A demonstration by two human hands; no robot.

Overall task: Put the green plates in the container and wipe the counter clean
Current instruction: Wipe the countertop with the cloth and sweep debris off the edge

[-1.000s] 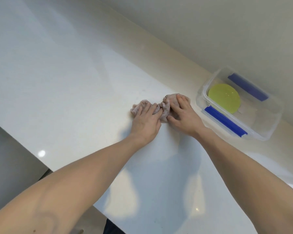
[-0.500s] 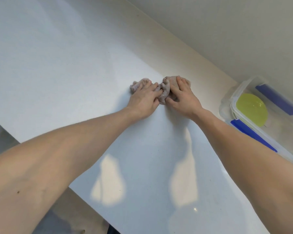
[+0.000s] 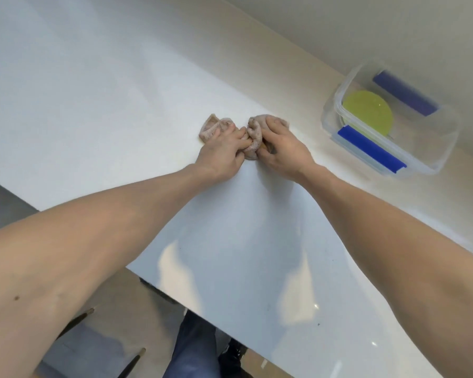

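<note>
Both hands on one cloth, mid-counter
The left hand (image 3: 221, 152) and right hand (image 3: 281, 148) press curled fingers into a bunched cloth (image 3: 253, 137) lying crosswise on the counter (image 3: 93, 91); one green plate (image 3: 367, 113) lies flat inside the single container (image 3: 432, 148), well apart.

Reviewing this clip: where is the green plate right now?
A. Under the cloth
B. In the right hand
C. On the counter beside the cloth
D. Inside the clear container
D. The green plate lies inside the clear container at the right, apart from the cloth, which both the left hand and the right hand hold on the counter.
</note>
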